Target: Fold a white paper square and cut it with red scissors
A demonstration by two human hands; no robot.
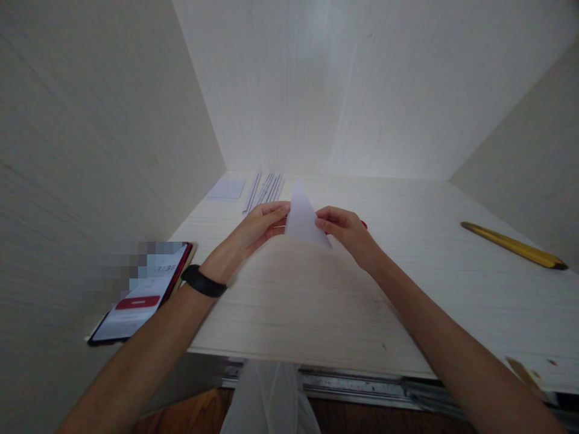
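Note:
A white sheet of paper (304, 220), triangular in outline, is held up above the pale desktop between my two hands. My left hand (266, 224) pinches its left edge, thumb in front and fingers behind. At the right slanting edge, my right hand (339, 226) grips the paper between thumb and fingers. Just past my right hand a bit of a red object (364, 224) shows; the hand hides the rest. Behind my left hand lie several thin rolled or folded paper strips (270, 188) side by side.
A flat square of paper (227, 188) lies at the back left of the desktop (316, 301). A phone with a lit screen (136, 301) rests at the left wall. A yellow cutter-like tool (511, 244) lies at the right. Walls enclose the back and both sides.

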